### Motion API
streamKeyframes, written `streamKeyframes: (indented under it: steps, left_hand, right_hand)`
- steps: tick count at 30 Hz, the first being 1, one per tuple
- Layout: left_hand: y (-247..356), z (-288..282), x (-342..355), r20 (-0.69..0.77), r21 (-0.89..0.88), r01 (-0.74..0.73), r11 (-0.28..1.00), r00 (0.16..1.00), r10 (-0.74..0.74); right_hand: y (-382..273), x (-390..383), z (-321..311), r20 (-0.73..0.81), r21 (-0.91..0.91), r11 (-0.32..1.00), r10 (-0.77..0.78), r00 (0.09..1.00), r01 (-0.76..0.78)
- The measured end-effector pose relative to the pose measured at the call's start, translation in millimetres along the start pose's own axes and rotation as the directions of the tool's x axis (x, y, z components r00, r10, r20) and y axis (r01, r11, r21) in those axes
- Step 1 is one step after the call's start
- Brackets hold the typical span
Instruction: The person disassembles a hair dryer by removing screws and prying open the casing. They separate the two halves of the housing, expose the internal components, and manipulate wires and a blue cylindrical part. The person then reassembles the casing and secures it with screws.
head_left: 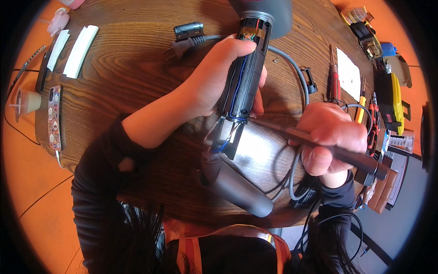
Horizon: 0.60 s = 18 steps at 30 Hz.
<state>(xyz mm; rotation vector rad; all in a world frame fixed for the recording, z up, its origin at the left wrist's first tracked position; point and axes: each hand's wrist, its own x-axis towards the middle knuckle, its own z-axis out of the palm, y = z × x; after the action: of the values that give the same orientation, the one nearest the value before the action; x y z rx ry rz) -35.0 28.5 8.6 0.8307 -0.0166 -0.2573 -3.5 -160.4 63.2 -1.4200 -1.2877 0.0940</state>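
Observation:
My left hand (214,75) is closed around the opened black handle of what looks like a hair dryer (244,84), its thumb near the top. The dryer's grey round head lies at the far edge of the view. Blue and other thin wires run down the bare handle core and out of its lower end. Below it, a smooth dark tube (246,194) lies tilted. My right hand (331,137), slightly blurred, grips a long dark pen-shaped tool (353,157). The tool's narrow end points left, close to the handle's lower end; whether it touches cannot be made out.
Grey cord loops across the wooden table (137,59), with a plug (182,47) behind my left hand. A phone (55,118) and white strips (81,52) lie left. To the right are a red screwdriver (335,82), a white sheet (348,73) and a yellow-black case (396,102).

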Motion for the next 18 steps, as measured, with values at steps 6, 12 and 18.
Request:
streamKeyframes:
  steps: [6, 12, 18]
  left_hand:
    - [-1, -1, -1, -0.025, -0.067, 0.045, 0.997, 0.999, -0.047]
    - [-1, -2, 1, 0.037, -0.184, 0.068, 0.981, 0.997, -0.062]
    - [-1, -4, 2, 0.092, -0.17, 0.075, 0.983, 0.994, -0.06]
  right_hand:
    - [-6, -8, -2, 0.215, -0.224, 0.944, -0.197, 0.957, 0.244]
    - [-18, -25, 1, 0.314, -0.352, 0.931, 0.02, 0.949, 0.096]
    - [1, -34, -6, 0.368, -0.316, 0.888, -0.211, 0.906, 0.335]
